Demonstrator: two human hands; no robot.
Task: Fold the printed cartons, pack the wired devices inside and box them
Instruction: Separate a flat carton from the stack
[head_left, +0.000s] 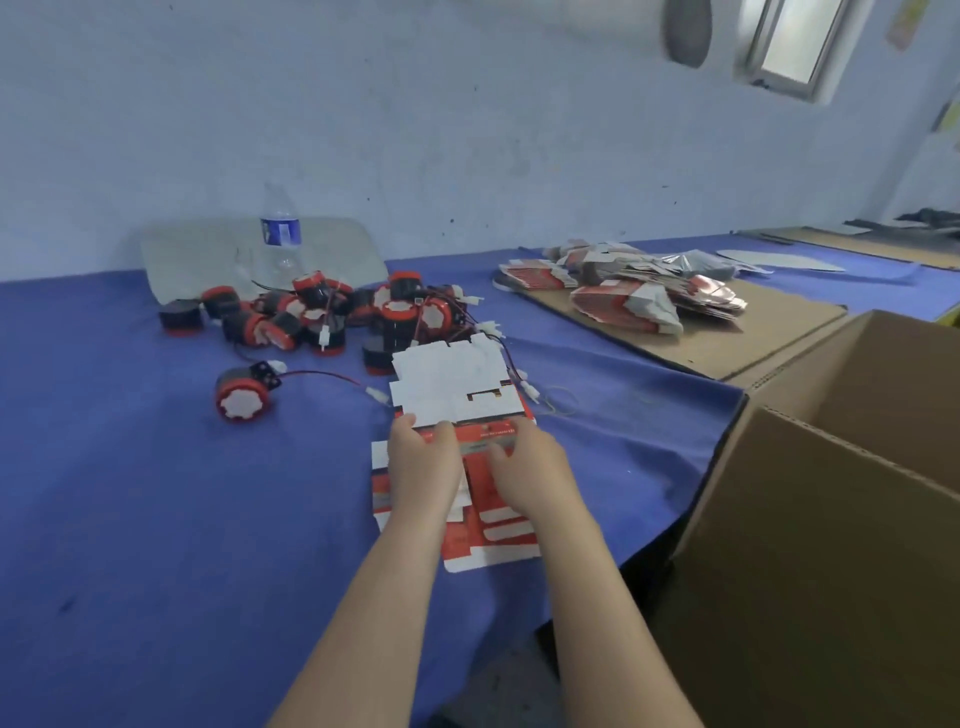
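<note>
Hands: two, the left hand (423, 462) and the right hand (530, 467), side by side in the middle of the table (156, 493).
Carton: one flat carton (452, 389) is in the hands. It lies on the blue table top, just in front of the person.
Which way it points: its long side runs away from the person. The far end reaches the pile of wired devices (332, 317). The far part shows its white inside, face up. The near part, under the hands, is red with print.
Left fingers: the fingers (410, 420) curl over the white part and pinch it against the thumb.
Right fingers: they bend down onto the red part. It is not clear if they pinch it or just press it.
Loose cartons: a few more flat ones (493, 540) lie under the hands. They overlap too much to count.
Devices: the pile holds many red and black ones, more than ten, with tangled wires. One more, the lone device (241, 397), lies by itself left of the carton. Its red wire runs toward the carton.
Carton heap: one heap of flat cartons (623, 296) lies far right, on one cardboard sheet (753, 332).
Big box: one open brown box (831, 519) stands at the right edge of the table.
Bottle: one water bottle (280, 234) stands upright behind the pile, near the wall.
</note>
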